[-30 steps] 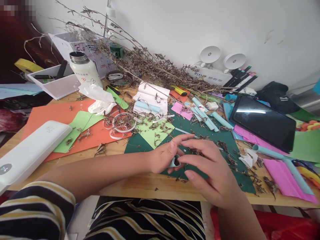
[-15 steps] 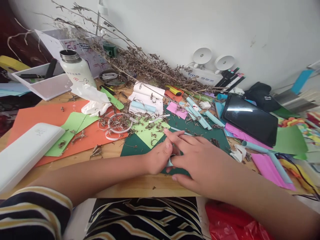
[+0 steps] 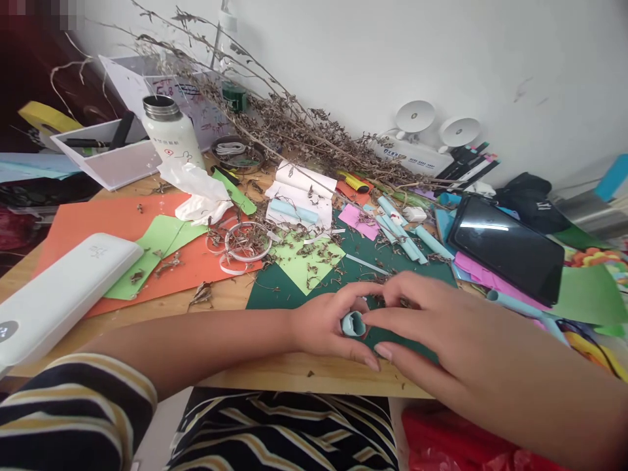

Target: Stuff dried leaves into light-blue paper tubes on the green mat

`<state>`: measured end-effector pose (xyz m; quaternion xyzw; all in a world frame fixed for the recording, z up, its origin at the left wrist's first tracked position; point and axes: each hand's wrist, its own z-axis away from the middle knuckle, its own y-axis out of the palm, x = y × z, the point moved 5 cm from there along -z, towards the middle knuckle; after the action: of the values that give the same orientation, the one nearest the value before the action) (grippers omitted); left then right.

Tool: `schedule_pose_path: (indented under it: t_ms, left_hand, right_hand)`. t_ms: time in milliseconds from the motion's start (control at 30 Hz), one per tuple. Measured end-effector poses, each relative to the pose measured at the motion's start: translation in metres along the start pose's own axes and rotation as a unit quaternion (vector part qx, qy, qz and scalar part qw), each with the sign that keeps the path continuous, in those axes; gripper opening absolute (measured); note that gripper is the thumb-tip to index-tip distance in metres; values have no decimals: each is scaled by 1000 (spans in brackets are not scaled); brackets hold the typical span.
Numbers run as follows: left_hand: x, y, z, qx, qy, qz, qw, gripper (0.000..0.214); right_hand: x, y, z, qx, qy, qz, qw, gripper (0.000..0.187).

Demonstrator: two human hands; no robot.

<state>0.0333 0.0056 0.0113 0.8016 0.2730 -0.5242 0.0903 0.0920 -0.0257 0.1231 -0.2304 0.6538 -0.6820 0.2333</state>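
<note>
The upright white board (image 3: pixel 199 118) at the back has red marks that look like a 5 and an 8, while the round cream bottle (image 3: pixel 174 136) with a metal neck has a small red heart and tiny words, and the flat white plastic box (image 3: pixel 416 157) has blue words, both too small to read.

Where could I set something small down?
Perhaps the narrow, mostly bare strip of pale wooden desk between the left forearm and the near edge. Crowded: the back, with dry brown leafy branches and pale blue paper tubes.
</note>
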Motion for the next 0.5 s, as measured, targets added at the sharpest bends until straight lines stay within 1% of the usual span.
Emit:
schedule_pose_path:
  t_ms: [100, 167, 233, 267, 300, 333, 433, 500]
  left_hand:
    - [-2, 0, 1, -41, -39, -81, 995, 67]
    - [-5, 3, 1, -40, -49, -122, 990, 65]
    - [-8, 5, 1, -34, -46, -146, 988, 60]
    - [-9, 5, 1, -33, -44, -153, 987, 56]
    - [-10, 6, 1, -32, -42, -159, 986, 53]
    - [-10, 6, 0, -32, -39, -165, 985, 50]
    - [-12, 6, 0, -29, -23, -184, 982, 49]
    - [-13, 7, 1, -25, -13, -197, 980, 50]
  right_hand:
    - [-3, 11, 3, 2, 56, -51, 997, 18]
    - [-5, 18, 8, -1, 95, -100, 990, 18]
    - [-7, 25, 14, 6, 138, -178, 974, 21]
    - [-9, 29, 17, 17, 164, -230, 959, 23]
    - [-10, 32, 20, 34, 197, -285, 937, 26]
    - [-12, 37, 24, 55, 234, -338, 910, 28]
    - [-10, 48, 36, 110, 337, -473, 807, 35]
    - [-5, 53, 42, 123, 363, -547, 745, 41]
